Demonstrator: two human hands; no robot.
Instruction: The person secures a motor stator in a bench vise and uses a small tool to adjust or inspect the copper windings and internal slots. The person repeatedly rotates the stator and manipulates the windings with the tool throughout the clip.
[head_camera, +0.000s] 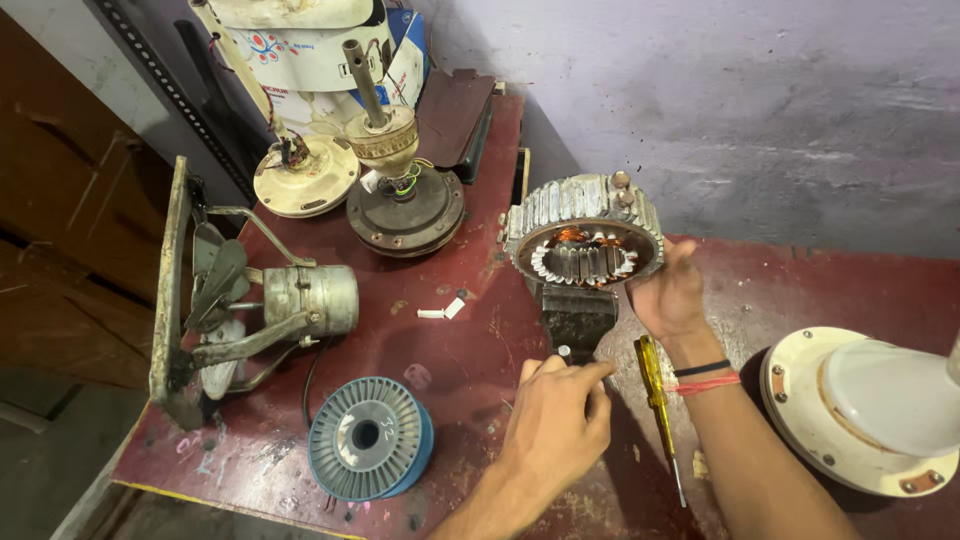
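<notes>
Just above the middle of the frame a round motor stator (585, 232) sits upright on a small dark bench vise (577, 318). Its outer ring is stacked grey steel, ribbed around the rim, and copper windings show between the inner teeth. Its back face is turned away, and how the vise grips its lower edge is hidden behind the vise body.

The right hand (672, 292) cups the stator's right rim with open fingers; the fingertips go behind the ring, so how firmly it grasps cannot be told. Black and red bands circle that wrist. The left hand (556, 420), lower centre, is curled with its fingertips pinched at the vise handle's small knob (564, 351); what lies inside the pinch is hidden by the fingers.

A yellow-handled screwdriver (655, 392) lies on the worn red table (440, 350) between the two forearms, its tip pointing toward the lower edge. Lower left stands a blue-grey wire spool (368, 438). At the left an exhaust fan (250, 305) lies on its side, frame edge-on, blades partly masked. In the upper left stand a cream fan motor (305, 172) and a dark motor with a shaft (402, 195), with cartons behind cut off by the top edge. A cream fan housing (865, 410) at the lower right is cut by the frame's edge. Two small white scraps (442, 311) lie near the table's middle; what they are is too small to tell.
</notes>
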